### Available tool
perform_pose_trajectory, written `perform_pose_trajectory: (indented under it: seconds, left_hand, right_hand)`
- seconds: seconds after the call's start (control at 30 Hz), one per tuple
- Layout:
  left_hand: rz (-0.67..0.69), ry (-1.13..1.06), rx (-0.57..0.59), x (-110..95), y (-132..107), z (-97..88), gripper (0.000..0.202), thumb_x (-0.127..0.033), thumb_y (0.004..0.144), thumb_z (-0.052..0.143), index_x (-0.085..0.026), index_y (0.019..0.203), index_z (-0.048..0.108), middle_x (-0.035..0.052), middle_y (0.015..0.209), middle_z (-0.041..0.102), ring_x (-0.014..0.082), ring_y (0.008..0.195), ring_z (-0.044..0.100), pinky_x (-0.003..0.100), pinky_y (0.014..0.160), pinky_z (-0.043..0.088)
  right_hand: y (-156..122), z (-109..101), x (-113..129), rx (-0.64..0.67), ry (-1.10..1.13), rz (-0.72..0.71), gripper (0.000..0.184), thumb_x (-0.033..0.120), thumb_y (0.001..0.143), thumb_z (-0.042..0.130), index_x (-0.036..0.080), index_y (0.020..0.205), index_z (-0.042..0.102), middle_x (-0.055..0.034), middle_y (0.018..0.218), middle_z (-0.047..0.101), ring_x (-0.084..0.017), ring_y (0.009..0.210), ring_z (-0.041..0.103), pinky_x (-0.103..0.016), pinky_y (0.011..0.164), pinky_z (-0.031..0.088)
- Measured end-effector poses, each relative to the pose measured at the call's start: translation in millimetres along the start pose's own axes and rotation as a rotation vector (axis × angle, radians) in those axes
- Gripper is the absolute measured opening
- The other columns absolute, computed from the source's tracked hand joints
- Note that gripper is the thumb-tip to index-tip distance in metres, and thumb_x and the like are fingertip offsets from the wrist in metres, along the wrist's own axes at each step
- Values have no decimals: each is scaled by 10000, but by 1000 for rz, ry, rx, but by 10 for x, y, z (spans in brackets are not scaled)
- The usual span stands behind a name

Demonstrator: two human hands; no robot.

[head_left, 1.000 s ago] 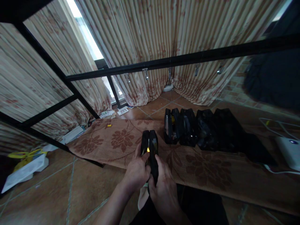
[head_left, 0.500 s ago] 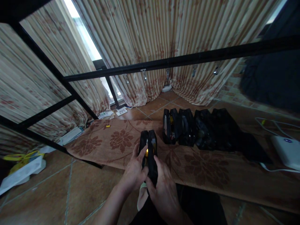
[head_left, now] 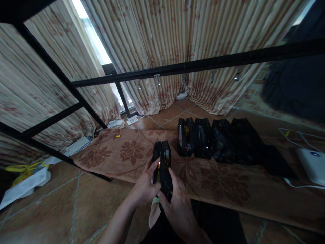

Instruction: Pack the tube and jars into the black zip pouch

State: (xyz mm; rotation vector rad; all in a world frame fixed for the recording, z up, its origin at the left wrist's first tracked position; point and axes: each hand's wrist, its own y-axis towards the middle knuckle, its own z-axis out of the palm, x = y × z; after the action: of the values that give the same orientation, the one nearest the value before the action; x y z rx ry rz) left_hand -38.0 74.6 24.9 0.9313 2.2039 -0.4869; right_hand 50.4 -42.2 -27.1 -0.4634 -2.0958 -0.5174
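Both hands hold a small black pouch (head_left: 162,159) upright over the near edge of a brown flowered mat (head_left: 122,152). My left hand (head_left: 146,184) grips the pouch's left side, fingers curled at its opening. My right hand (head_left: 175,203) clasps its right side and base. Something yellow shows inside the gap at the top. A row of several similar black pouches (head_left: 203,137) stands on the mat just beyond and to the right.
A black metal frame (head_left: 193,64) crosses overhead, with striped flowered curtains (head_left: 162,40) behind. A white device (head_left: 311,161) with a cable lies at the right. Papers (head_left: 78,145) and a white and yellow bag (head_left: 25,178) lie on the tiled floor at left.
The hands shifted slightly on the pouch; my left fingers moved up toward its opening. The pouch stays in the same place.
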Motion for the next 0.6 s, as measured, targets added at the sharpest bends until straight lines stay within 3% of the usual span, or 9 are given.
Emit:
perform_pose_trajectory:
  seconds: [0.3, 0.6]
  left_hand:
    - [12, -146, -70, 150, -5, 100, 880, -17, 643, 489, -230, 1482, 328, 110, 1561, 265, 271, 1457, 248, 480, 1195, 227]
    - [34, -258, -132, 289, 14, 146, 876, -34, 634, 515, -269, 1465, 369, 96, 1519, 340, 288, 1416, 321, 487, 1172, 258]
  right_hand:
    - [15, 10, -14, 2, 20, -35, 658, 253, 859, 534, 158, 1471, 313, -135, 1409, 515, -258, 1314, 478, -456, 1067, 442]
    - [24, 11, -11, 13, 19, -49, 630, 275, 879, 521, 160, 1465, 323, -141, 1395, 521, -268, 1303, 484, -473, 1063, 441]
